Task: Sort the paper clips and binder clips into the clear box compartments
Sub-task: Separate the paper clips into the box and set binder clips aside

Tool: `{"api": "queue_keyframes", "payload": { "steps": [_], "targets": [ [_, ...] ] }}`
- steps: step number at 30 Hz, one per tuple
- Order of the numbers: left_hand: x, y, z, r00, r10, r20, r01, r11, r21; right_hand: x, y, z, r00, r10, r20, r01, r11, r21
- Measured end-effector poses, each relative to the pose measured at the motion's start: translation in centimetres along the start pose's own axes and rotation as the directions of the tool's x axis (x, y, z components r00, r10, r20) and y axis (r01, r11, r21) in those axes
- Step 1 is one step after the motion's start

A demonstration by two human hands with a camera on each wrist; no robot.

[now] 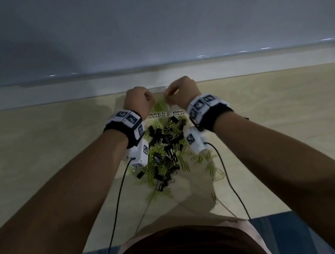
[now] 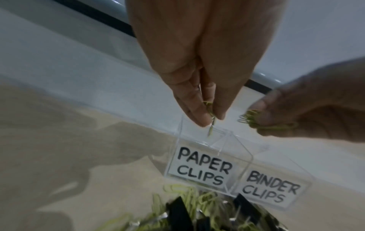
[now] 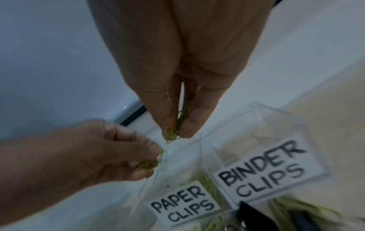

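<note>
Both hands are up over the box [image 2: 199, 141], each pinching green paper clips.
Left hand [image 1: 138, 99] and right hand [image 1: 181, 91] hang above the PAPER CLIPS side; some clips [image 3: 205, 179] already lie in there, and the mixed pile [image 1: 163, 149] sits on the desk [image 1: 43, 147] just before it.

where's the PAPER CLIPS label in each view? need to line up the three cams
Head: PAPER CLIPS label, centre, just below the left hand, partly cut off by the wrist.
Left wrist: lower centre, under the fingertips.
Right wrist: bottom centre, tilted, below the right hand.
Shared landmark: BINDER CLIPS label, immediately right of it in all three.
</note>
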State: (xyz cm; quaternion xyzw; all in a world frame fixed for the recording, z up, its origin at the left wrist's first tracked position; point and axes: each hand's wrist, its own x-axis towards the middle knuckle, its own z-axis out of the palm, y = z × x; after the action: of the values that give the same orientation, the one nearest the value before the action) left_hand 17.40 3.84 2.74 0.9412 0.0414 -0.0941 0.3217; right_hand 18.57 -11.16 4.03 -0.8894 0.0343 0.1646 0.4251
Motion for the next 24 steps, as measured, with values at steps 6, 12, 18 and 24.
{"api": "queue_keyframes", "payload": {
  "steps": [6, 12, 18, 24],
  "targets": [
    [-1.5, 0.5, 0.0, 0.996, 0.085, -0.03, -0.08, 0.989, 0.128, 0.6, -0.8, 1.5, 0.989, -0.136, 0.067, 0.149, 0.95, -0.273],
    [-8.5, 0.5, 4.5, 0.836, 0.372, 0.403, -0.451, 0.884, 0.12, -5.1, 6.6, -2.2, 0.981, -0.079, 0.176, 0.134, 0.936, -0.327],
    [-11.3, 0.5, 9.6, 0.578, 0.469, 0.668, -0.723, 0.674, 0.152, -13.3, 13.3, -4.2, 0.891, -0.005, 0.454, 0.274, 0.803, -0.529],
    [-10.9, 1.3, 11.1, 0.7, 0.415, 0.581, -0.616, 0.763, 0.196, -15.1, 15.3, -0.9, 0.917, 0.014, 0.398, 0.224, 0.808, -0.544]
  ]
}}
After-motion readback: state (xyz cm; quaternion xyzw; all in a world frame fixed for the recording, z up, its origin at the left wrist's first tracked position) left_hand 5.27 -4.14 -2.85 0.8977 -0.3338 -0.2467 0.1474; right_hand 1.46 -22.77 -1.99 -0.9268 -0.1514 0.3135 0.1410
